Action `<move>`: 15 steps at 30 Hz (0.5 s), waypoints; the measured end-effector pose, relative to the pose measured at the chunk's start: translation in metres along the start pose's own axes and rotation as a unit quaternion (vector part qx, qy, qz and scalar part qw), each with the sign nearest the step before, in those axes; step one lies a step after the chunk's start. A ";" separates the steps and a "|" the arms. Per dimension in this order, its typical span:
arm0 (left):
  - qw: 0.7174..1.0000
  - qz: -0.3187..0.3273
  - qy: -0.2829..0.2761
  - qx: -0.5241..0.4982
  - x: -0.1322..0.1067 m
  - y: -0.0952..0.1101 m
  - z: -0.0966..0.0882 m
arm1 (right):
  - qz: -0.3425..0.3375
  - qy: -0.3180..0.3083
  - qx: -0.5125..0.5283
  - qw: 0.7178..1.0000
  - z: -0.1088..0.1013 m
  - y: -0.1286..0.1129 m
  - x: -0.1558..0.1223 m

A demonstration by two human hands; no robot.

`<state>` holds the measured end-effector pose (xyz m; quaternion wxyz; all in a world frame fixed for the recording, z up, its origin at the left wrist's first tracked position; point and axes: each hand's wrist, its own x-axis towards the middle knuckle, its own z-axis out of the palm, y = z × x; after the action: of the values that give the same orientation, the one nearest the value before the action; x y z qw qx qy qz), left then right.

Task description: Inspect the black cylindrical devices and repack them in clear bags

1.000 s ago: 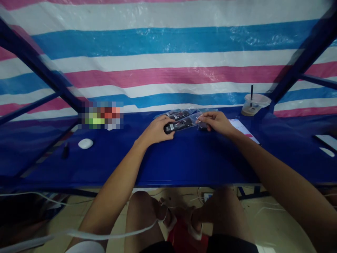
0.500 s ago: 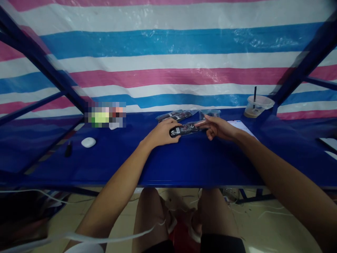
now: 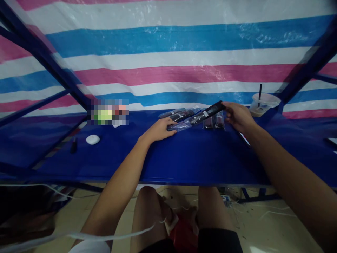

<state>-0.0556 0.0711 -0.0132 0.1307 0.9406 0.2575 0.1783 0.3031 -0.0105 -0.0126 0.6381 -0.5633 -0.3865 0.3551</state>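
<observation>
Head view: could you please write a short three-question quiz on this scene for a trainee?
1. True or false: the right hand holds the remote.
2. Which hand holds the bag on the table?
3. What stands at the table's far right? A: cup with a straw. B: kettle. C: box.
Key: 1 true; 2 the left hand; 3 A.

A long table (image 3: 184,161) covered in glossy dark-blue sheeting carries a small white oval puck (image 3: 92,139) and a short dark stick (image 3: 73,145) at its left. Near the far edge lie sealed clear plastic bags with dark contents (image 3: 177,114). Just in front of them is a flattened clear plastic bag (image 3: 183,125), with two small dark packets (image 3: 214,123) beside it. A clear plastic cup with a black straw (image 3: 264,104) stands at the right.
</observation>
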 end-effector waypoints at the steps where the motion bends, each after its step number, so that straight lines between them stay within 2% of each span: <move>1: 1.000 0.001 0.001 -0.001 0.000 -0.001 0.000 | 0.000 0.021 0.021 1.000 -0.003 0.000 0.004; 6: 1.000 -0.008 -0.006 0.000 -0.001 -0.004 -0.002 | -0.036 0.090 0.176 0.980 -0.013 0.001 0.020; 9: 0.999 -0.031 -0.013 0.007 -0.002 -0.002 -0.004 | -0.065 0.079 0.214 0.971 -0.011 -0.003 0.018; 12: 0.999 -0.035 0.019 0.010 -0.003 0.007 -0.005 | -0.057 -0.009 0.177 0.983 0.003 -0.010 0.000; 15: 0.996 -0.002 0.084 -0.026 -0.001 0.026 -0.003 | 0.026 -0.162 0.085 0.983 0.026 -0.014 -0.029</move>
<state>-0.0463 0.0495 -0.0022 0.1334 0.9183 0.2643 0.2627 0.2674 -0.0267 -0.0001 0.6033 -0.4518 -0.4383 0.4898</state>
